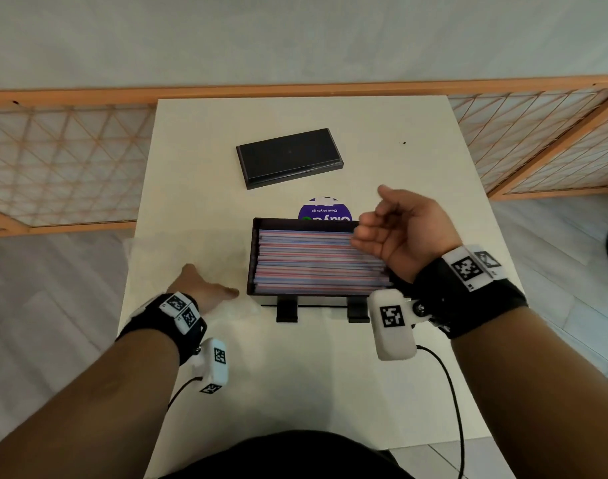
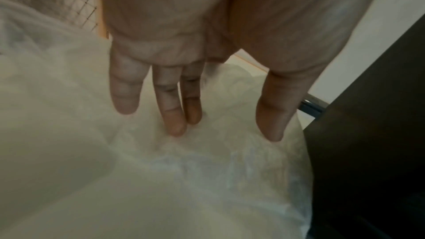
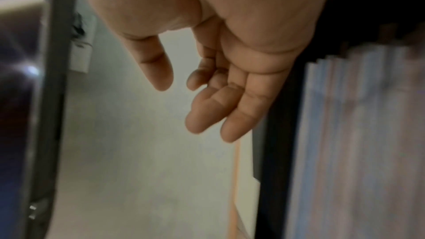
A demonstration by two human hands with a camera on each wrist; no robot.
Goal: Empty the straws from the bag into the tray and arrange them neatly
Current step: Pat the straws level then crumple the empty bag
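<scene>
A black tray (image 1: 252,257) in the middle of the white table holds several red, blue and white straws (image 1: 312,261) lying side by side, left to right. The same straws (image 3: 358,134) blur past in the right wrist view. A clear plastic bag (image 1: 178,250) lies flat left of the tray, and it looks empty. My left hand (image 1: 205,288) rests open on the bag (image 2: 207,170), fingers (image 2: 174,115) straight, beside the tray's left wall (image 2: 368,134). My right hand (image 1: 392,226) hovers over the tray's right end, palm up, fingers (image 3: 207,114) loosely curled and holding nothing.
A flat black lid or box (image 1: 288,157) lies at the far middle of the table (image 1: 399,140). A purple round sticker (image 1: 325,209) shows behind the tray. Wooden lattice screens (image 1: 60,160) stand on both sides beyond the table. Cables trail from both wrist cameras.
</scene>
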